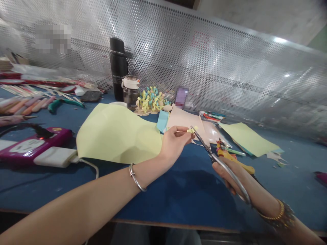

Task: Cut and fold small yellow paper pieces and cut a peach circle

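My left hand (176, 141) pinches a tiny yellow paper piece (191, 130) between thumb and fingertips, above the blue table (189, 200). Metal scissors (213, 157) are gripped in my right hand (228, 173), their blades pointing up and left, with the tips at the paper piece. A large yellow-green sheet (120, 136) lies to the left of my left hand. Behind my fingers are a pale pink sheet (185, 119) and a small light-blue paper (162, 120). Yellow and blue paper shapes (150, 100) stand clustered farther back.
A black bottle (118, 69) and a lidded jar (131, 93) stand before the perforated metal panel (217, 64). At left are a purple power strip (33, 146), a white plug (55, 157) and teal pliers (65, 103). A yellow-handled tool (236, 159) and green sheets (251, 137) lie at right.
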The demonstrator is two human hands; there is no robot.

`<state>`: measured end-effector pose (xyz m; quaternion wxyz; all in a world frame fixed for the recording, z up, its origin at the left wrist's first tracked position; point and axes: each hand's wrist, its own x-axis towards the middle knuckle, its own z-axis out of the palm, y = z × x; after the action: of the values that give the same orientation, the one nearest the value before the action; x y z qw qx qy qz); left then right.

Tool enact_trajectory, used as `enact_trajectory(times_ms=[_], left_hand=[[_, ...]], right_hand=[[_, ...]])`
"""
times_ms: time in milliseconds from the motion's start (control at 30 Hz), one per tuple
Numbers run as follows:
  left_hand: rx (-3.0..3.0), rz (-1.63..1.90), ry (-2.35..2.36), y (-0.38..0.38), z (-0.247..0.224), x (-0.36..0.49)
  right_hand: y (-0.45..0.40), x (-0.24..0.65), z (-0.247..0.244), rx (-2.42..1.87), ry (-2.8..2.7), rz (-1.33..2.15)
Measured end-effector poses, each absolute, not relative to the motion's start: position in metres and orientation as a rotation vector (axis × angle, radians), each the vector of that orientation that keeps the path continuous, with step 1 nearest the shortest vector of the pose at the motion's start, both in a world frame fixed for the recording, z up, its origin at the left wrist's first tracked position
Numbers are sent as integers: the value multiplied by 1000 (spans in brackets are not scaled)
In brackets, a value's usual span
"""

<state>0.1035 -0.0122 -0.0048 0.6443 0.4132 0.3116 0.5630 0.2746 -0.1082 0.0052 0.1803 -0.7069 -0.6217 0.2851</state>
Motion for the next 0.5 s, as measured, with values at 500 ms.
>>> enact_trajectory(times_ms=[500], left_hand=[[928,1289,710,-12,-6,103]], right_hand=[[-105,300,4,-2059,-1874,488]])
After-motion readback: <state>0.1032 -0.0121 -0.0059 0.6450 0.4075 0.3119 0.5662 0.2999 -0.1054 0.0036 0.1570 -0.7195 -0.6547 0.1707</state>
